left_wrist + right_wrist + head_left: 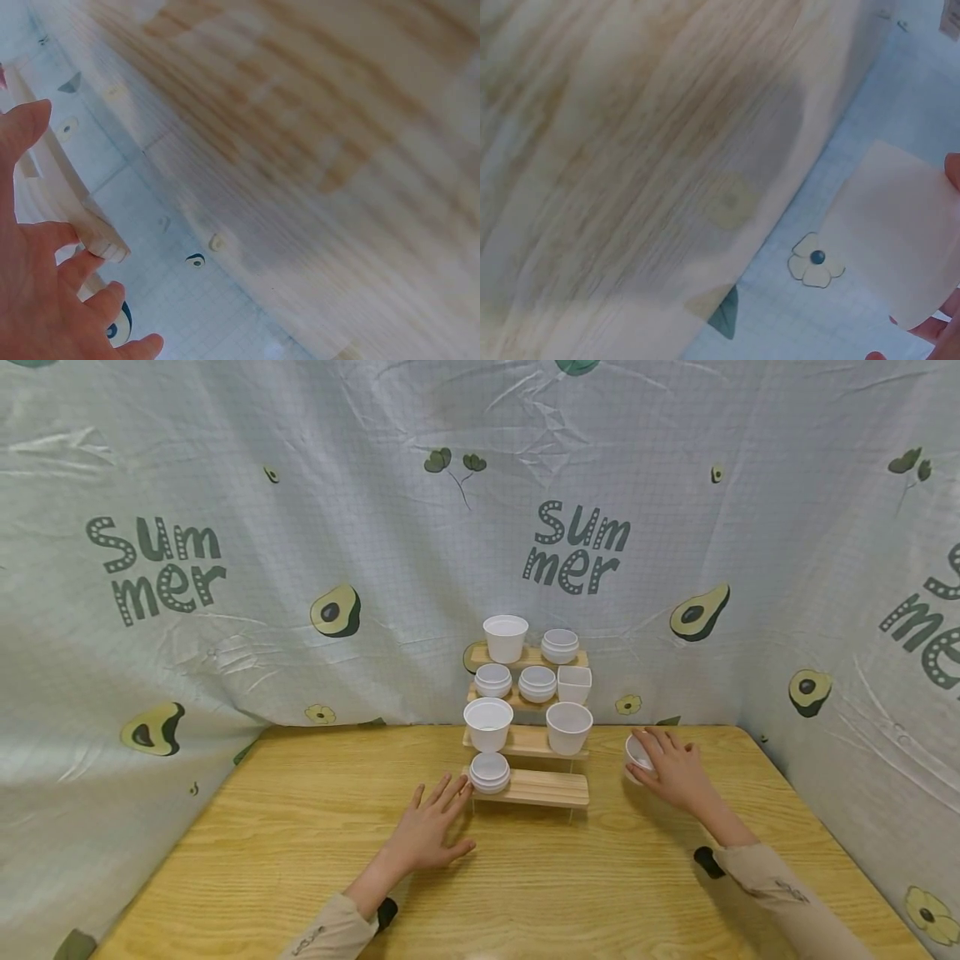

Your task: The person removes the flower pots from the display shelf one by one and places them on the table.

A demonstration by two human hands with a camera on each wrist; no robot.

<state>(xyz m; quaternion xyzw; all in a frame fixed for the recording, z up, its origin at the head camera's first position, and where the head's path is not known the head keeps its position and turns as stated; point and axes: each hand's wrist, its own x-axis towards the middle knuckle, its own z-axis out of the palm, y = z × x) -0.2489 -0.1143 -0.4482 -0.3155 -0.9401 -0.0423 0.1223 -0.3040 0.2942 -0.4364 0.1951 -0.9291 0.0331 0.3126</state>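
My right hand (pixel 675 774) grips a small white plastic cup (pixel 636 755) at the right of the rack. In the right wrist view, the thumb and fingers stand on either side of this cup (pixel 900 232), seen side-on. My left hand (pixel 427 833) is spread beside the lowest step of the wooden rack (pixel 547 787). Its fingertips meet the left end of that step, close to a short white jar (pixel 489 773). From the left wrist, the same fingers (pixel 94 300) appear against the board's end (pixel 105 240).
Higher steps carry white containers: a tall cup (pixel 506 639) and a ribbed jar (pixel 559 646) on top, a square cup (pixel 574 685) beside jars below, then two round cups (pixel 489 724). A patterned curtain (pixel 405 552) hangs behind the wood-grain table (pixel 300 810).
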